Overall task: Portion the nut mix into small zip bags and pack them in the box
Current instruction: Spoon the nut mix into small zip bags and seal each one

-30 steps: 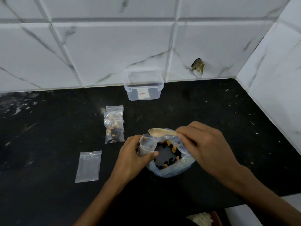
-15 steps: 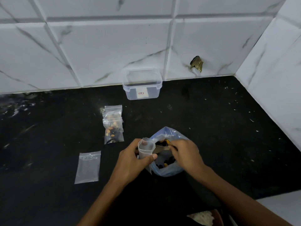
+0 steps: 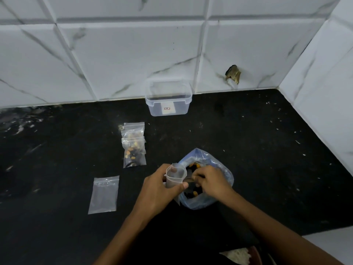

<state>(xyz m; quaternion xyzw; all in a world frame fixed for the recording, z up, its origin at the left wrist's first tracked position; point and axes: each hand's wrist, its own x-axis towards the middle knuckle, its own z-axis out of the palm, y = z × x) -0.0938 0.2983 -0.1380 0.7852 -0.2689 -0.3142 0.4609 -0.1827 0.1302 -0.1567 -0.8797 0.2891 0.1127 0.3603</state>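
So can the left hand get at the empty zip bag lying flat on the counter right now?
Probably not yet: the left hand holds an open small bag. The empty zip bag itself lies unobstructed.

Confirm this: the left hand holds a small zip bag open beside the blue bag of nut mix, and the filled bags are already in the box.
Not quite. The head view shows the filled bags lying on the counter, not in the box. The rest stands: the left hand holds the small zip bag open beside the blue bag.
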